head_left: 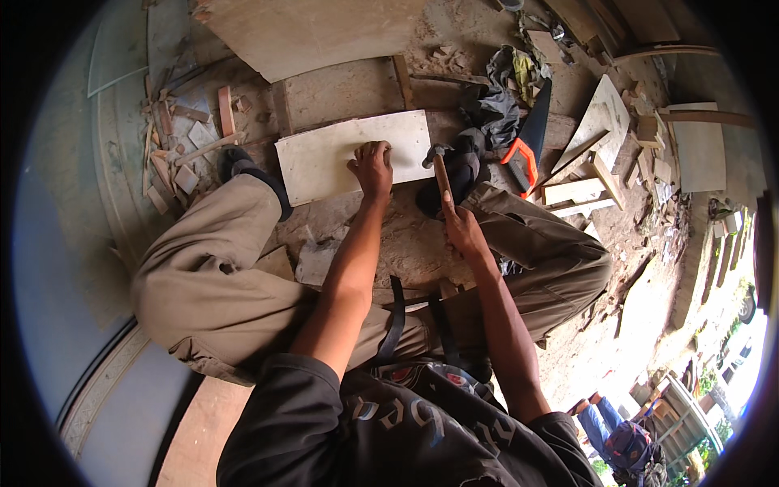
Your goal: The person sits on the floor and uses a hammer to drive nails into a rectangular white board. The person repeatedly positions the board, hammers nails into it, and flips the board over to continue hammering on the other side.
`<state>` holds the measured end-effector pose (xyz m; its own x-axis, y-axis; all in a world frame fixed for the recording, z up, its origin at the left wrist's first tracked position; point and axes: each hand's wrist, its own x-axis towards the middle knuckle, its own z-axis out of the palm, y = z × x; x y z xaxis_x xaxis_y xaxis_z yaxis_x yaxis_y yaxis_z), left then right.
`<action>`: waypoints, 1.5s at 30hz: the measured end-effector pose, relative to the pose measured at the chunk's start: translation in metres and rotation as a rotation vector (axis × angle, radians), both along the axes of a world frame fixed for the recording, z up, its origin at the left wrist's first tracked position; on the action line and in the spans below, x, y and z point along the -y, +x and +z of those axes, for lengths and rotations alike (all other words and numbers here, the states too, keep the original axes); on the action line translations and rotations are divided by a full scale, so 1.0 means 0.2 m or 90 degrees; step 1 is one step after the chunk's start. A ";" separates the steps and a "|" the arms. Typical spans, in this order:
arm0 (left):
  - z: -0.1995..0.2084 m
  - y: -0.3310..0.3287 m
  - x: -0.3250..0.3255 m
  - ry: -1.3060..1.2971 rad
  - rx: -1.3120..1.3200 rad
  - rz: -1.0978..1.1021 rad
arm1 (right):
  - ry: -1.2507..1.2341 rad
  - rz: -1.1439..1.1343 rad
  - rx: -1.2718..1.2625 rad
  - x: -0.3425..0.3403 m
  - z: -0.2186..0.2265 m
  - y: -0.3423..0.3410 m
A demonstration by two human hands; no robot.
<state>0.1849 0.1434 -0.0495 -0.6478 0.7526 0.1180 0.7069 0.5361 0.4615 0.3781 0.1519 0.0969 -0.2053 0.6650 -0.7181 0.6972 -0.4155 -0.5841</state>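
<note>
A pale rectangular wooden board (316,166) lies in front of me between my feet. My left hand (373,168) rests on it, right of its middle, with the fingers curled in; whatever they may pinch is too small or hidden. My right hand (462,229) is closed round the wooden handle of a hammer (441,177), thumb laid along the shaft. The hammer's metal head is by the board's right edge, next to my right shoe (462,166); whether it touches the board I cannot tell.
A handsaw (526,154) with an orange handle lies beyond my right foot, beside a dark crumpled bag (493,101). Wood offcuts (578,191) lie at the right, more scraps (185,146) at the left. A large plywood sheet (316,32) stands at the far side.
</note>
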 end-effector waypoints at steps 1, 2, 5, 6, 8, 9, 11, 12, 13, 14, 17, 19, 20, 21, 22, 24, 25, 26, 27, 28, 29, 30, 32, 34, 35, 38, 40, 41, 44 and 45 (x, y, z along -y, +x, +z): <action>0.00 -0.01 0.00 0.019 0.007 -0.010 | -0.014 -0.007 0.001 0.00 -0.01 0.00; -0.02 -0.03 -0.01 0.036 0.014 -0.020 | -0.030 -0.014 0.000 0.00 0.03 -0.02; -0.05 -0.07 -0.01 0.082 0.058 -0.016 | -0.060 -0.021 0.000 0.00 0.06 -0.05; -0.06 -0.08 -0.02 0.096 0.077 -0.009 | -0.067 -0.021 0.001 0.00 0.06 -0.05; -0.07 -0.11 -0.01 0.132 0.077 -0.025 | -0.041 -0.006 0.006 0.01 0.02 -0.04; -0.07 -0.12 -0.01 0.151 0.077 -0.032 | -0.027 0.002 0.009 0.01 -0.01 -0.04; -0.07 -0.12 -0.01 0.145 0.083 -0.026 | -0.016 0.019 0.011 0.01 -0.03 -0.03; -0.06 -0.12 -0.01 0.142 0.086 -0.023 | -0.011 0.027 0.012 0.01 -0.04 -0.03; -0.06 -0.12 -0.01 0.149 0.096 -0.031 | -0.013 0.027 0.014 0.01 -0.04 -0.03; -0.05 -0.13 -0.01 0.158 0.107 -0.039 | -0.015 0.027 0.016 0.01 -0.03 -0.04; -0.05 -0.12 -0.01 0.143 0.142 -0.038 | -0.024 0.019 0.016 0.01 -0.01 -0.05; -0.07 -0.12 -0.01 0.133 0.160 -0.029 | -0.029 0.014 0.021 0.02 0.01 -0.07; -0.08 -0.12 -0.01 0.135 0.166 -0.026 | -0.030 0.013 0.027 0.02 0.03 -0.08; -0.09 -0.12 -0.01 0.137 0.171 -0.023 | -0.031 0.012 0.034 0.01 0.05 -0.09; -0.10 -0.13 -0.01 0.139 0.179 -0.021 | -0.039 0.016 0.031 0.01 0.04 -0.08; -0.10 -0.14 -0.01 0.143 0.195 -0.019 | -0.055 0.022 0.026 0.02 0.02 -0.08; -0.10 -0.14 -0.01 0.142 0.199 -0.020 | -0.063 0.013 0.026 0.01 0.02 -0.07; -0.10 -0.14 -0.01 0.141 0.202 -0.022 | -0.072 0.004 0.024 0.01 0.04 -0.08; -0.10 -0.15 -0.01 0.139 0.204 -0.022 | -0.080 -0.004 0.023 0.00 0.04 -0.09; -0.10 -0.16 0.00 0.134 0.195 -0.025 | -0.040 -0.002 0.010 0.01 0.00 -0.09; -0.10 -0.16 0.00 0.130 0.188 -0.029 | 0.001 -0.003 -0.001 0.02 -0.07 -0.08; -0.10 -0.15 0.00 0.124 0.181 -0.033 | 0.040 -0.003 -0.012 0.03 -0.10 -0.10; -0.09 -0.14 0.00 0.120 0.195 -0.032 | 0.071 0.004 -0.025 0.03 -0.11 -0.16; -0.08 -0.15 0.01 0.114 0.206 -0.032 | 0.107 0.030 -0.026 0.03 -0.12 -0.19; -0.09 -0.15 0.01 0.112 0.213 -0.032 | 0.128 0.053 -0.019 0.03 -0.13 -0.21; -0.11 -0.16 0.01 0.118 0.214 -0.036 | 0.165 0.090 -0.006 0.05 -0.13 -0.23; -0.11 -0.15 0.02 0.123 0.211 -0.035 | 0.167 0.101 -0.011 0.06 -0.13 -0.24; -0.11 -0.15 0.01 0.127 0.210 -0.033 | 0.163 0.105 -0.019 0.05 -0.13 -0.25; -0.12 -0.15 0.01 0.122 0.202 -0.033 | 0.173 0.136 -0.015 0.06 -0.16 -0.24; -0.12 -0.15 0.01 0.117 0.202 -0.037 | 0.181 0.150 -0.009 0.06 -0.17 -0.24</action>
<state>0.1542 0.1410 -0.0741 -0.6305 0.7743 0.0546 0.5398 0.3869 0.7476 0.3304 0.1390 0.0624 -0.3848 0.7713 -0.5070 0.7454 -0.0643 -0.6635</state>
